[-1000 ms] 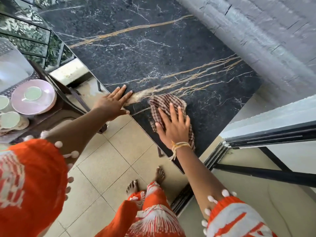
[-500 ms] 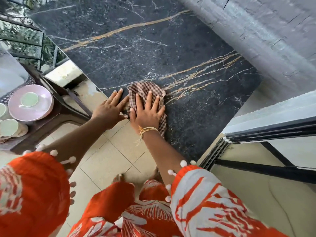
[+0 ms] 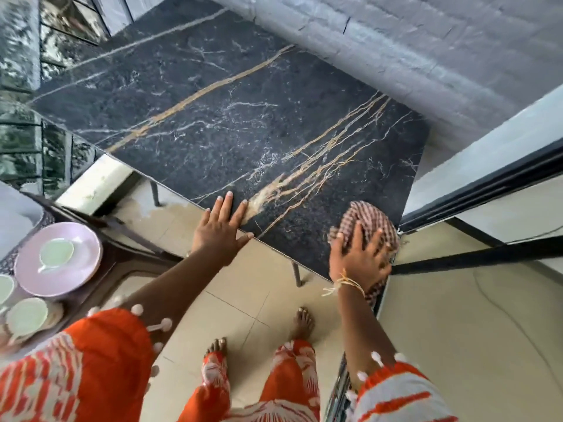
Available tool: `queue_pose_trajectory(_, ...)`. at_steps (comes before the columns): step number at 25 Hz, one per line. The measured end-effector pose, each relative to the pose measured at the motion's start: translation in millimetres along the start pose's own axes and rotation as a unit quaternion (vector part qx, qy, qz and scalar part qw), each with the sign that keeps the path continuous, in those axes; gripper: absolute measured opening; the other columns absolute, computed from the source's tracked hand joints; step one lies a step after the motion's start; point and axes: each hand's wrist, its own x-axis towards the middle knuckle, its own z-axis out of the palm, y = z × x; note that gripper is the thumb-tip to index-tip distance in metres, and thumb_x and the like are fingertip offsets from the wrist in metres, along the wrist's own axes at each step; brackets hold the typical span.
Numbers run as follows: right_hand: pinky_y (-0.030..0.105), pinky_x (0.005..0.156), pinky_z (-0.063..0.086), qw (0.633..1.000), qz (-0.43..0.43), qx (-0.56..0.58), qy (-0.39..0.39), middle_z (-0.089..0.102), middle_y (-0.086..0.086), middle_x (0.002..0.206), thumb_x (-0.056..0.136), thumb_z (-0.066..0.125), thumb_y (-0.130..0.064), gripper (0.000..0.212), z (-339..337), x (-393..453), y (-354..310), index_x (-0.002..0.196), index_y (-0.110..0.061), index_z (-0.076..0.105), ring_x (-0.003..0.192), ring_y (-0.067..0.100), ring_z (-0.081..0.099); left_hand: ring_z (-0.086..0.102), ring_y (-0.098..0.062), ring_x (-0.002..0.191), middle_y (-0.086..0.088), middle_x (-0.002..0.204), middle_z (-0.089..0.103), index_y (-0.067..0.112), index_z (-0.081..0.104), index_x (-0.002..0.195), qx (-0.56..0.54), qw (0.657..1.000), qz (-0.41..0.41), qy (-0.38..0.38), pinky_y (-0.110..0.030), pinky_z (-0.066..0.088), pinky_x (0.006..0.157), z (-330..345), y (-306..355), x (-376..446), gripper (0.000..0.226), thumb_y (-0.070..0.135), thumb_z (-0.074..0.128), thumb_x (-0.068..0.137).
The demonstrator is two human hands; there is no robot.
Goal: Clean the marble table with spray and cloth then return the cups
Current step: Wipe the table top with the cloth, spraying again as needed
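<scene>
Cloth (image 3: 367,222) now under flat, spread right hand (image 3: 359,258) at table (image 3: 213,123) near corner, swept away from braced, flat left hand (image 3: 217,233). Edge wipe nearly finished; cups (image 3: 56,255) wait beyond left hand.

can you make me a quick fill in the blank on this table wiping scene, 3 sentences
1. The right hand presses a checked ____ onto the near corner of the marble table.
2. The left hand lies flat on the table's near ____.
3. The cup on the side chair stands on a ____ plate.

Missing words: cloth; edge; pink
</scene>
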Motion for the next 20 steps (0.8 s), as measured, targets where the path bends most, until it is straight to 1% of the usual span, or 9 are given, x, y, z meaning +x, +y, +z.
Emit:
queue_pose_trajectory(4, 0.067, 0.111, 0.009, 0.980, 0.182, 0.075, -0.007, 0.007, 0.010, 0.162, 0.092, 0.025, -0.059, 0.063, 8.7, -24.1, -33.1, 0.151, -0.038, 0.022, 0.146, 0.042, 0.008, -0.012, -0.023, 0.149, -0.005, 0.159, -0.023, 0.029, -0.011, 0.153, -0.046, 0.995, 0.088, -0.032, -0.037, 0.001, 0.120, -6.0, -26.4, -1.0, 0.073, 0.051, 0.032, 0.098)
queue_pose_trajectory(6, 0.067, 0.111, 0.006, 0.973, 0.209, 0.100, -0.007, 0.004, 0.013, 0.162, 0.094, 0.025, -0.056, 0.061, 10.3, -30.9, -74.5, 0.151, -0.036, 0.020, 0.146, 0.044, 0.005, -0.012, -0.021, 0.149, -0.004, 0.160, -0.020, 0.025, -0.008, 0.153, -0.076, 0.986, 0.136, -0.056, -0.033, -0.002, 0.119, -13.0, -42.8, 1.3, 0.078, 0.039, 0.043, 0.097)
queue_pose_trajectory(8, 0.065, 0.111, 0.004, 0.992, 0.107, 0.065, -0.020, 0.003, 0.012, 0.162, 0.095, 0.025, -0.055, 0.061, 15.9, -41.7, -127.2, 0.152, -0.037, 0.018, 0.145, 0.043, 0.007, -0.007, -0.017, 0.149, 0.000, 0.161, -0.015, 0.022, -0.004, 0.154, -0.115, 0.981, 0.147, -0.056, -0.029, 0.000, 0.119, -18.0, -54.7, 1.9, 0.079, 0.027, 0.047, 0.094)
queue_pose_trajectory(10, 0.061, 0.112, 0.004, 0.998, -0.048, 0.033, -0.028, 0.007, 0.009, 0.163, 0.093, 0.030, -0.054, 0.059, 20.9, -55.5, -177.6, 0.150, -0.038, 0.022, 0.145, 0.040, 0.010, 0.001, -0.013, 0.149, 0.005, 0.162, -0.009, 0.021, 0.003, 0.155, -0.142, 0.986, 0.082, -0.006, -0.028, 0.005, 0.119, -16.9, -58.8, -1.8, 0.076, 0.019, 0.045, 0.091)
queue_pose_trajectory(12, 0.060, 0.112, 0.008, 0.980, -0.193, 0.006, -0.036, 0.014, 0.006, 0.162, 0.090, 0.034, -0.055, 0.058, 24.1, -60.9, -202.9, 0.146, -0.041, 0.030, 0.145, 0.038, 0.015, 0.006, -0.014, 0.149, 0.003, 0.163, -0.005, 0.018, 0.007, 0.155, -0.120, 0.992, 0.019, 0.045, -0.031, 0.007, 0.120, -14.4, -60.6, -5.6, 0.074, 0.025, 0.044, 0.091)
queue_pose_trajectory(15, 0.059, 0.114, 0.014, 0.945, -0.321, -0.048, -0.043, 0.016, 0.001, 0.162, 0.090, 0.030, -0.063, 0.058, 19.9, -26.7, -192.9, 0.145, -0.046, 0.029, 0.146, 0.033, 0.017, 0.006, -0.018, 0.150, -0.003, 0.163, 0.001, 0.015, 0.011, 0.154, -0.080, 0.994, 0.022, 0.073, -0.036, 0.002, 0.122, -16.2, -58.0, 2.6, 0.072, 0.038, 0.042, 0.094)
queue_pose_trajectory(16, 0.058, 0.115, 0.014, 0.945, -0.319, -0.059, -0.039, 0.014, -0.001, 0.162, 0.091, 0.026, -0.065, 0.059, 15.6, -8.3, -181.2, 0.146, -0.046, 0.025, 0.147, 0.032, 0.016, 0.006, -0.019, 0.150, -0.004, 0.163, 0.003, 0.014, 0.013, 0.154, -0.085, 0.993, 0.030, 0.078, -0.037, 0.001, 0.121, -20.8, -54.3, 9.4, 0.070, 0.040, 0.040, 0.095)
queue_pose_trajectory(17, 0.058, 0.116, 0.013, 0.956, -0.285, -0.063, -0.032, 0.012, -0.002, 0.162, 0.091, 0.022, -0.066, 0.060, 11.3, 9.3, -165.3, 0.147, -0.046, 0.022, 0.147, 0.031, 0.015, 0.006, -0.020, 0.150, -0.005, 0.163, 0.004, 0.015, 0.014, 0.154, -0.090, 0.992, 0.038, 0.084, -0.038, 0.000, 0.121, -25.9, -48.9, 17.1, 0.068, 0.042, 0.039, 0.096)
queue_pose_trajectory(20, 0.061, 0.115, 0.012, 0.996, -0.077, -0.033, 0.001, 0.009, 0.001, 0.163, 0.089, 0.015, -0.067, 0.067, -1.5, 50.3, -98.9, 0.150, -0.041, 0.020, 0.147, 0.034, 0.012, 0.002, -0.021, 0.150, -0.004, 0.163, 0.002, 0.017, 0.013, 0.154, -0.088, 0.991, 0.059, 0.079, -0.042, 0.000, 0.121, -38.5, -29.9, 41.4, 0.066, 0.045, 0.034, 0.098)
